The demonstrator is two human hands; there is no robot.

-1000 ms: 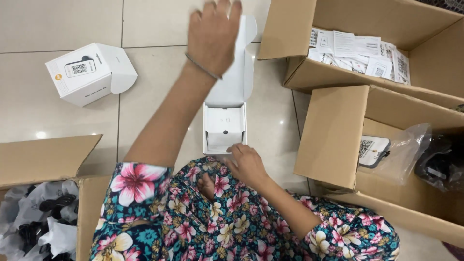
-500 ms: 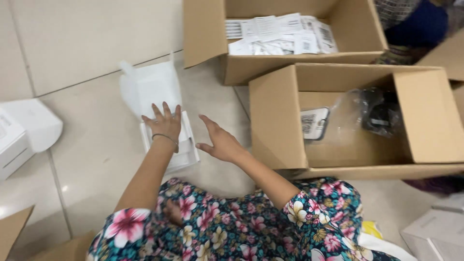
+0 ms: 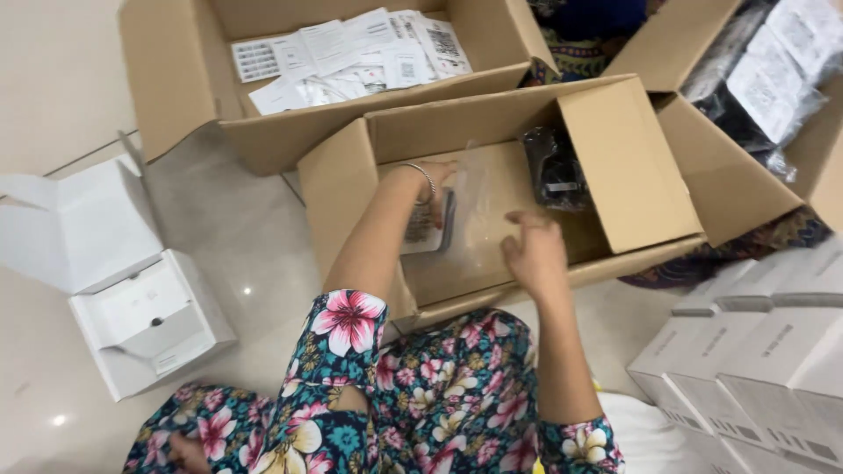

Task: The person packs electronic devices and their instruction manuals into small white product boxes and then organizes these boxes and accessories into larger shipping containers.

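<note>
Far left: open white box [image 3: 145, 325] on pale tiled floor [image 3: 53, 79]. Behind: carton of leaflets [image 3: 351, 53]. Centre: cardboard box [image 3: 615, 167]; inside, left hand [image 3: 435, 189], fingers curled onto clear bag [image 3: 465, 219]; right hand [image 3: 531, 250] half open, empty, hovering at bag's edge. Right: stacked white boxes [image 3: 755, 351].

Left hand [image 3: 430, 189] reached into open cardboard box [image 3: 615, 167], laid on small flat device [image 3: 428, 226] in clear plastic bag [image 3: 474, 219]. Right hand [image 3: 534, 254] held at bag's near edge, fingers spread. Dark bagged item [image 3: 555, 171] seen at box's far side. Open white box [image 3: 145, 320] set on floor at left.
</note>
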